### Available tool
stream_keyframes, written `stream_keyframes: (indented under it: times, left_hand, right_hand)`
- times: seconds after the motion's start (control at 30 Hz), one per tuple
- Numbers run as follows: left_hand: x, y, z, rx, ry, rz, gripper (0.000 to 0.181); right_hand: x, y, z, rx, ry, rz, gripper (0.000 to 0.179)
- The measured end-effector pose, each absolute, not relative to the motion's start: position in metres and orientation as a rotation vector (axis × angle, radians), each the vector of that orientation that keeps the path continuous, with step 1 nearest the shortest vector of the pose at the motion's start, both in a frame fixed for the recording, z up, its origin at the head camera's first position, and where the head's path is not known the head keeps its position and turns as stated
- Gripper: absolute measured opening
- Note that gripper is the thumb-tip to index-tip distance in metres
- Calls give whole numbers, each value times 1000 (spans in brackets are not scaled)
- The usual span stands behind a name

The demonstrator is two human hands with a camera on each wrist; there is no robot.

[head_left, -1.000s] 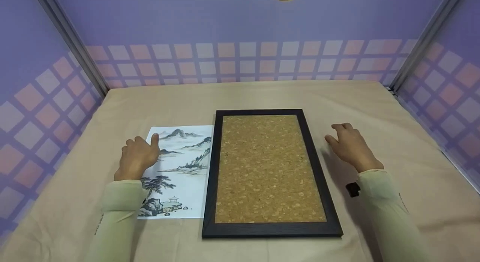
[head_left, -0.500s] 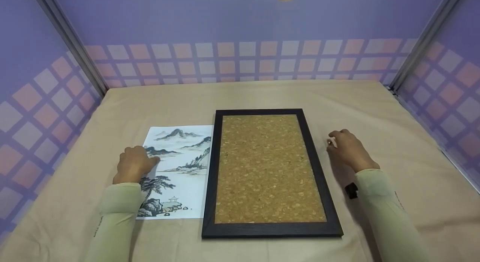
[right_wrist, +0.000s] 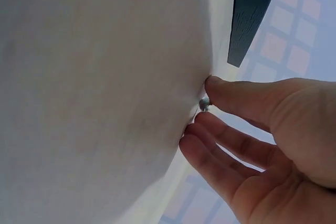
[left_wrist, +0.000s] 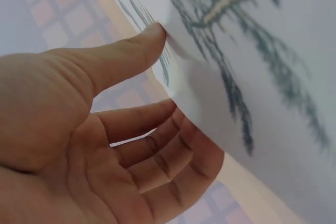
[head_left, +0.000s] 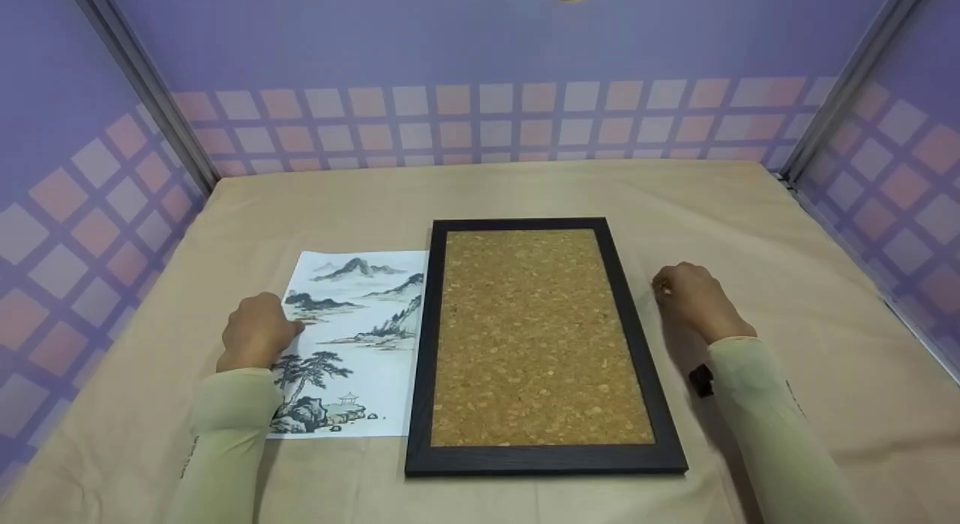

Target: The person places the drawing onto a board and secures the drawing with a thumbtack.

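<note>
A paper print of an ink landscape (head_left: 367, 314) lies left of a cork board (head_left: 540, 336) with a dark frame. My left hand (head_left: 257, 332) pinches the print's left edge. In the left wrist view the thumb (left_wrist: 152, 35) lies on its face, the fingers (left_wrist: 163, 156) curl beneath, and the edge bows up. Right of the board, my right hand (head_left: 697, 302) has its thumb and fingertips low at the tablecloth. Between them shows a small shiny rounded thing (right_wrist: 204, 104), mostly hidden in the head view; its kind is unclear.
A small black object (head_left: 701, 381) lies beside the right sleeve. Beige cloth (head_left: 480, 194) covers the table. Purple walls (head_left: 495, 43) with pink and white squares stand behind and on both sides.
My left hand has drawn back toward the body and left, from over the print to its edge, and grips it. My right thumb and fingers have come together around the small shiny thing.
</note>
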State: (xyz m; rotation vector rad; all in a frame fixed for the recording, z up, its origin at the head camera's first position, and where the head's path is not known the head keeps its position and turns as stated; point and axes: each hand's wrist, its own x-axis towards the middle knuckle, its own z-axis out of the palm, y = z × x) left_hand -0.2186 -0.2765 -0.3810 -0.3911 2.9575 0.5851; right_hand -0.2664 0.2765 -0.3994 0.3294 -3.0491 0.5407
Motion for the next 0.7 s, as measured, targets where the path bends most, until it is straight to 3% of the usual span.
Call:
stream_keyframes:
  times: [0.3, 0.5, 0.7]
  left_hand:
    - [-218, -288, -382, -374, 3033, 585, 15]
    - [-215, -295, -375, -355, 3074, 681, 29]
    - [-212, -299, -359, -264, 3089, 896, 30]
  right_hand:
    - [-265, 277, -397, 275, -3057, 588, 19]
    - [-263, 278, -396, 248, -3057, 615, 19]
    - [-262, 279, -396, 229, -3040, 630, 17]
